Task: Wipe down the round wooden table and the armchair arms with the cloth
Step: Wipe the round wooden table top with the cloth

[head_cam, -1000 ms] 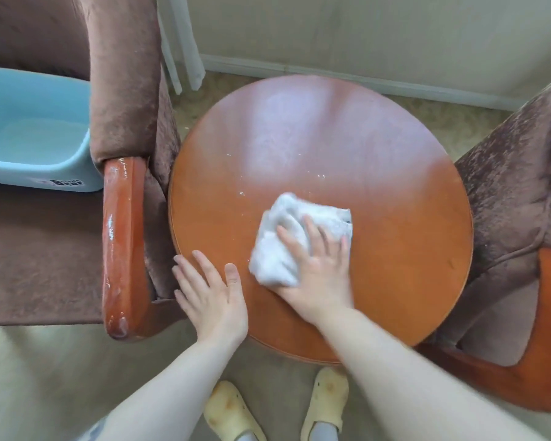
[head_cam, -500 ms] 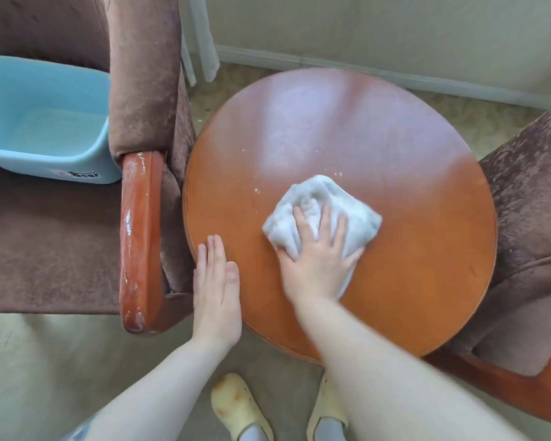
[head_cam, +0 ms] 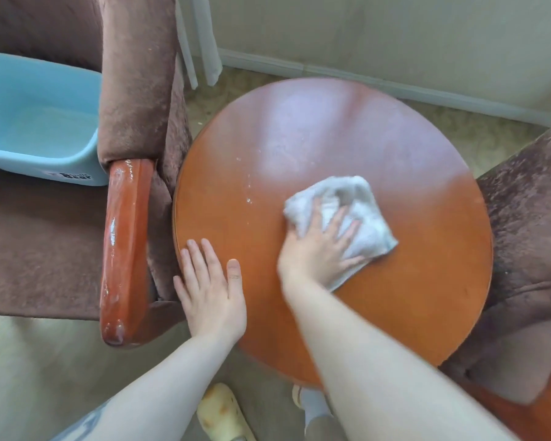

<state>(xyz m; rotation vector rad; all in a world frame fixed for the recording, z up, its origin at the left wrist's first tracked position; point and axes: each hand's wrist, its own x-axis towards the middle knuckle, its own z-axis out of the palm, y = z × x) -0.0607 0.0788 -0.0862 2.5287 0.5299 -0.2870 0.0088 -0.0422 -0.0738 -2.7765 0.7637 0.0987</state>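
Note:
The round wooden table fills the middle of the view, with white specks on its left part. A crumpled grey-white cloth lies right of the table's centre. My right hand presses flat on the cloth with spread fingers. My left hand rests flat on the table's near left edge, fingers together, holding nothing. The left armchair's glossy wooden arm runs beside the table and looks wet. The right armchair's wooden arm shows at the lower right.
A light blue plastic basin sits on the left armchair's brown seat. Brown upholstered chairs flank the table on both sides. A wall with a baseboard runs behind. My slippered feet stand on the carpet below the table.
My right hand has pushed the cloth to the right across the table. My left hand has stayed on the near left edge.

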